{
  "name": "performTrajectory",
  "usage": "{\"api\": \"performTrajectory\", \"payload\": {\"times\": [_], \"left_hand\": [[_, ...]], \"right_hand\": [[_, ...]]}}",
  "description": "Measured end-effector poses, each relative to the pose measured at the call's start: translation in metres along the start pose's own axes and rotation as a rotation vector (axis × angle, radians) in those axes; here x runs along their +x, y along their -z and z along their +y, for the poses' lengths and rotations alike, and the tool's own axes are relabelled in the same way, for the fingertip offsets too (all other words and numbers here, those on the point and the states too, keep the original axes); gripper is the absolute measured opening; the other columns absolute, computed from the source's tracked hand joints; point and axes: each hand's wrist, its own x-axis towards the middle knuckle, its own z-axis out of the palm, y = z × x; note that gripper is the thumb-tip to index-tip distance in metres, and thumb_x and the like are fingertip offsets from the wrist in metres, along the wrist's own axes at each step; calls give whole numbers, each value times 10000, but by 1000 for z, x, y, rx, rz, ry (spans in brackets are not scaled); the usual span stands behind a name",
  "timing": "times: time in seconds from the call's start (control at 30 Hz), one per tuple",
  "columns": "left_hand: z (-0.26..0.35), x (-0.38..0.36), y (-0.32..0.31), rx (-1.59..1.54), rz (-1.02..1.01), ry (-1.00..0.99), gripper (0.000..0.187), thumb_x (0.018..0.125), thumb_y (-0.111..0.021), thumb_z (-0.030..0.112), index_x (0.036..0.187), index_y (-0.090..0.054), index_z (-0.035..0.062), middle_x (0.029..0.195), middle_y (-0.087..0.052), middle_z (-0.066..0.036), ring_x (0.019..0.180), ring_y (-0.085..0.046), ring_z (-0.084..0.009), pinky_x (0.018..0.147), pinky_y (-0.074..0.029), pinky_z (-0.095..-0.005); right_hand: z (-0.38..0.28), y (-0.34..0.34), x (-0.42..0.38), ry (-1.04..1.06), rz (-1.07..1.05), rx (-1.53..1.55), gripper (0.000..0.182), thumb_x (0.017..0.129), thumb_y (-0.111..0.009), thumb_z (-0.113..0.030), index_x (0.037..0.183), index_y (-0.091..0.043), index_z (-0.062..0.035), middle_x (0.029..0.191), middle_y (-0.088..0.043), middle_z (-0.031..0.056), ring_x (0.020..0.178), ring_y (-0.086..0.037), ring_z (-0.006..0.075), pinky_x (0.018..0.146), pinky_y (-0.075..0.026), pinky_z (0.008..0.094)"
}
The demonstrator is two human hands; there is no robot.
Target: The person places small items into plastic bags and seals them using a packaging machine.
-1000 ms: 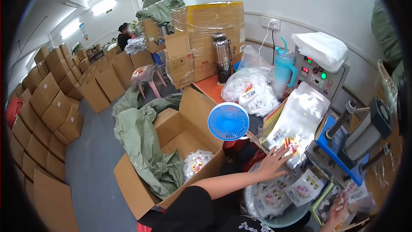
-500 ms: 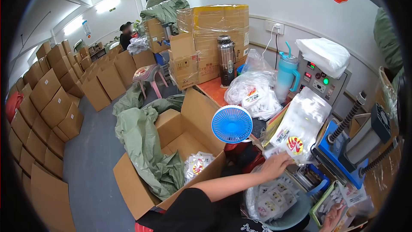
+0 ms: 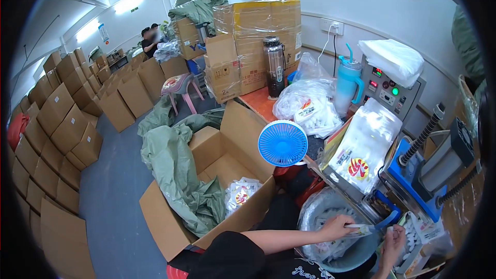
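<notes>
My left hand pinches a small clear plastic bag above a round tub lined with plastic. Filled printed packets lie inside the tub, partly hidden by my forearm. To the right, my right hand has its fingers closed around a small white piece, close to the bag's end. Beside that hand sits a box of small white pieces. A stack of clear printed bags lies on the bench above my hands, next to the blue sealing machine.
An open carton at my left holds green cloth and packets. A blue fan stands between carton and bench. Behind are a flask, a blue tumbler and bagged goods. Stacked cartons line the left.
My left hand has come down from the bag stack to above the tub with a bag in its fingers. My right hand has risen out of the box of white pieces towards it.
</notes>
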Motion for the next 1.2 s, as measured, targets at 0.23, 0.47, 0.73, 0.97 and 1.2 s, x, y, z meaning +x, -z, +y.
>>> {"api": "performTrajectory", "payload": {"times": [0.23,0.47,0.73,0.97,1.2], "left_hand": [[-23,-9,7,-7,-64,-63,196,813,-667,239,867,-692,53,773,-657,-122,756,-644,-283,660,-467,-380],[-37,-10,19,-164,-386,78,253,880,-669,264,918,-722,19,732,-699,-75,675,-644,-93,614,-506,-279],[5,27,-3,-397,-197,311,282,884,-685,251,873,-703,-30,772,-693,-55,647,-605,-77,552,-467,-240],[37,60,-22,-685,-208,467,291,877,-683,210,899,-682,-80,807,-690,-103,675,-644,-130,583,-509,-275],[20,76,-12,-489,-227,365,313,878,-681,240,985,-675,-54,856,-703,-88,713,-676,-175,623,-528,-309]], "right_hand": [[-2,-25,-1,-53,-298,-304,115,797,-677,-97,875,-659,-14,772,-595,16,638,-526,81,569,-417,225],[-21,-29,-12,56,-442,-439,319,771,-697,-137,1036,-662,35,979,-686,123,882,-635,162,796,-500,309],[-12,32,4,-163,50,787,332,960,-511,-68,1290,-488,-45,1005,-580,72,660,-511,67,470,-343,162],[-2,62,6,-290,190,1335,464,930,-510,3,1374,-379,38,1367,-376,273,1219,-503,326,1012,-490,343],[33,79,3,-291,-164,1494,343,1003,-479,-187,1288,-478,4,873,-537,55,659,-519,82,472,-444,170]]}}
